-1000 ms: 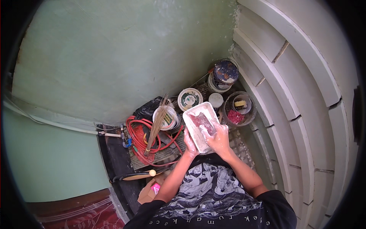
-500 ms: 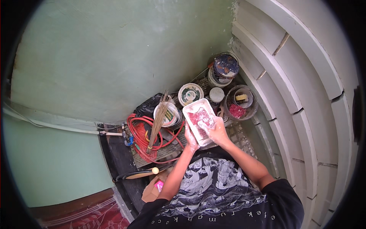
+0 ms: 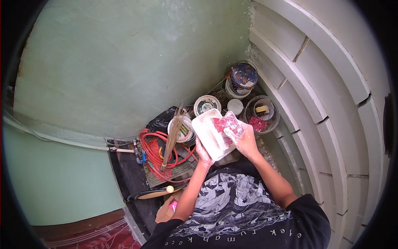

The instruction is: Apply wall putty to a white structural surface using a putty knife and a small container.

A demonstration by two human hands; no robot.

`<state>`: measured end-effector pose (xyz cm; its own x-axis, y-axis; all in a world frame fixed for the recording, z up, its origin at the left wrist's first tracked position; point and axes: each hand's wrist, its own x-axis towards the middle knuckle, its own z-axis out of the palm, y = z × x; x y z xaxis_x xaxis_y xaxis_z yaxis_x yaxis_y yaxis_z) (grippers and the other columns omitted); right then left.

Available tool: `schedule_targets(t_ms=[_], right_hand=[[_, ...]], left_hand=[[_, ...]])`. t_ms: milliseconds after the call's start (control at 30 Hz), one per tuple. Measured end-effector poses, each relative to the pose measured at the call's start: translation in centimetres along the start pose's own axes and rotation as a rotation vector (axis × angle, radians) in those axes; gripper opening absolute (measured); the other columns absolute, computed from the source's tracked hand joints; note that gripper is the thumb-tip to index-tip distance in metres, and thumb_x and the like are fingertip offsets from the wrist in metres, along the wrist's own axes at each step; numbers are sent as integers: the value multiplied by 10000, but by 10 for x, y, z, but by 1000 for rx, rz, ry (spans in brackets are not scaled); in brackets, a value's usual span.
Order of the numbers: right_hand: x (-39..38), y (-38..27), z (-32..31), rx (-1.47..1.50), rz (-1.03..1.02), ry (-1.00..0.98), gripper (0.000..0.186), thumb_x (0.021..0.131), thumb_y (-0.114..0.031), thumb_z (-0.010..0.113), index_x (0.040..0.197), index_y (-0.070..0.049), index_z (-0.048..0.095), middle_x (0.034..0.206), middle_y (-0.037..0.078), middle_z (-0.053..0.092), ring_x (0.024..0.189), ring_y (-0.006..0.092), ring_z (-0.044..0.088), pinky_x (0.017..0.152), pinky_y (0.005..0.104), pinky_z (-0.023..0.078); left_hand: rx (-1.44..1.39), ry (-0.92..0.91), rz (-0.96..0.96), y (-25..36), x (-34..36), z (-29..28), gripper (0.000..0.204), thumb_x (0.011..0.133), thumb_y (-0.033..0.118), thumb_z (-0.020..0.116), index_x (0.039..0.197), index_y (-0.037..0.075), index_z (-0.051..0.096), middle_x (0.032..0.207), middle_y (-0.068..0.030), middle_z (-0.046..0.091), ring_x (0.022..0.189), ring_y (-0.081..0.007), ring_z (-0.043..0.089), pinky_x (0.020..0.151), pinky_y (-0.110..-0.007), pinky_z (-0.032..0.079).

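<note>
My left hand (image 3: 203,152) grips the near left edge of a shallow white rectangular tray (image 3: 206,132), its fingers wrapped round the side and partly under it. The tray is tilted in front of my chest. In my right hand (image 3: 245,142) is a red cloth-like pad (image 3: 224,123) streaked with white foam or paste. The thumb presses across it, and the pad lies against the tray's right side. White residue coats both hands. Whether the pad is a cloth or a sponge I cannot tell.
Behind the tray stand lidded paint buckets (image 3: 207,104) and a dark-lidded pail (image 3: 243,75). A round basin (image 3: 273,120) holds a yellow-topped brush (image 3: 261,109) and a shaggy pink-red piece (image 3: 258,123). At left lie a red hose (image 3: 146,151) and a stick broom (image 3: 171,139). White ledges (image 3: 304,99) line the right.
My right hand has moved slightly right, drawing the red pad toward the tray's right edge and baring its white bottom on the left. The tray has shifted a little left.
</note>
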<state>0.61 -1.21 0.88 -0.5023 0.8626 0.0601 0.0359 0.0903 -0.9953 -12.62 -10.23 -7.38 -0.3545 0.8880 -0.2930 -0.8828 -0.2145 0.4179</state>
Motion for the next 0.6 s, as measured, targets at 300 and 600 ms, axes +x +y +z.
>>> schedule_targets(t_ms=[300,600], right_hand=[[-24,12,31,-250,-102,-2,313,790,-173,649,1033,24,644,978,240,648,920,403,617,841,433,468],[-11,32,30,93,53,-155,305,774,-92,685,1041,48,636,876,124,703,771,111,626,710,305,515]], left_hand=[[100,44,221,-14,4,-14,612,981,507,238,1461,129,271,1443,-86,391,1306,-283,411,1093,-442,327],[138,-31,218,-17,0,-20,598,994,516,247,1428,112,330,1400,-91,443,1263,-269,455,1078,-436,345]])
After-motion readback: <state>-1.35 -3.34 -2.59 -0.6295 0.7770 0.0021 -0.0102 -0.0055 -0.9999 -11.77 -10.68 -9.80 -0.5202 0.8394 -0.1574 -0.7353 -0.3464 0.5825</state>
